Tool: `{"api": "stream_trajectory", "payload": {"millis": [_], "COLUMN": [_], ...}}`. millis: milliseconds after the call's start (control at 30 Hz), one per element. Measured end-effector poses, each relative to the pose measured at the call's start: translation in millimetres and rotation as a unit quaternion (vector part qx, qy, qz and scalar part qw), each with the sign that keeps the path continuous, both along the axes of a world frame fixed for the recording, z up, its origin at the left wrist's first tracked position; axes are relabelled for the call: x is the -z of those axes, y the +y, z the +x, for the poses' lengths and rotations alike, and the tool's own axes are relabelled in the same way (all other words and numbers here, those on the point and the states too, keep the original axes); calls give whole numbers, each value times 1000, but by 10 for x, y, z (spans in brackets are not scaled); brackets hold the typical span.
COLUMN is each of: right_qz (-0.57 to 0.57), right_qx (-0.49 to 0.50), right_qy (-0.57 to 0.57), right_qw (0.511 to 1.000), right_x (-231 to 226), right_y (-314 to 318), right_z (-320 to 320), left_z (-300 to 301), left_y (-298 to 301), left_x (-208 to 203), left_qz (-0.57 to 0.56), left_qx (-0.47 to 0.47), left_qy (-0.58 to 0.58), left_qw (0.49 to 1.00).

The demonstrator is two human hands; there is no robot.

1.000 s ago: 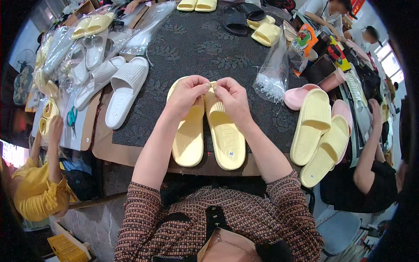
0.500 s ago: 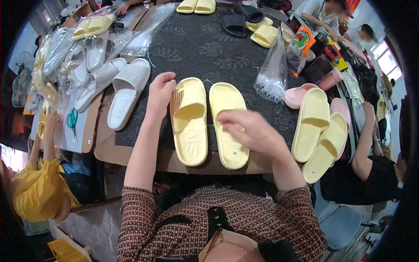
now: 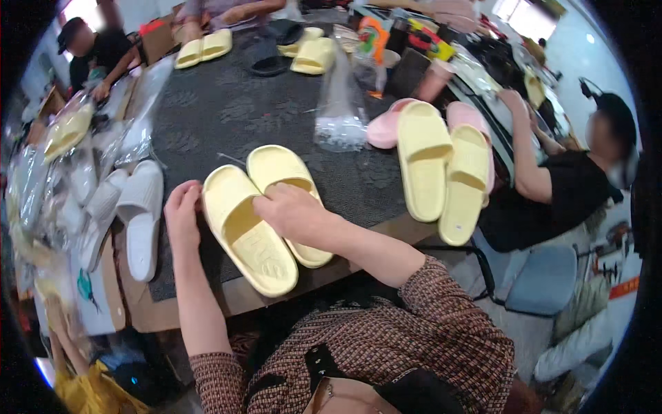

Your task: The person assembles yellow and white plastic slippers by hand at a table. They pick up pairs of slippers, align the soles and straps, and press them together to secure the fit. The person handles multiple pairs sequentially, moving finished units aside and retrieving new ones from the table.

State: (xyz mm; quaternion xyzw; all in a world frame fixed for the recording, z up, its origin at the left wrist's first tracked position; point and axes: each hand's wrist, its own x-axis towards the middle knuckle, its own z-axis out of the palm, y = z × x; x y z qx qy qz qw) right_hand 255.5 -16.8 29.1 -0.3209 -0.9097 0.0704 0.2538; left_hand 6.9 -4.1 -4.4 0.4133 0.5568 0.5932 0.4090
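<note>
Two pale yellow slide slippers lie side by side on the dark patterned mat, tilted to the left at the toe. My right hand (image 3: 293, 212) reaches across the right slipper (image 3: 276, 165). Its fingers are curled at the strap opening of the left slipper (image 3: 265, 259), where the two straps meet; the fingertips are hidden. Beside the outer toe edge of the left slipper stands my left hand (image 3: 183, 210), its fingers loosely bent and a little apart. Nothing shows in it, and I cannot tell whether it touches the slipper.
More yellow slippers (image 3: 425, 162) rest on pink ones (image 3: 386, 127) at the right. White slippers (image 3: 141, 234), plastic wrapping (image 3: 148, 103) and green-handled scissors (image 3: 85, 284) are at the left. A clear bag with small white pieces (image 3: 341, 131) lies further back. Co-workers surround the table.
The view has swung, shifting the scene. The two yellow slippers now lean left and closer together. My right hand has moved from the right slipper's footbed to the straps.
</note>
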Motion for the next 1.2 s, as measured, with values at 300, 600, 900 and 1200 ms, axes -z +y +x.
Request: {"api": "stream_trajectory", "payload": {"millis": [300,600,900,1200], "right_qz": [160,256,170,148], "right_qx": [112,447,514,442], "right_qy": [2,-124,-78,94], "right_qw": [981,848,837,880], "right_x": [-694,-1280,-1248,-1114], "right_y": [-251,-171,159,-560], "right_z": [1160,2583,3177,2509], "left_z": [-17,71,17,26], "left_y": [1,76,33,-13], "left_x": [-11,39,48,-5], "left_qz": [-26,-29,-20,-30], "left_qx": [21,36,28,20], "left_qy": [-78,-36,-36,-25], "left_qw": [996,998,999,999]}}
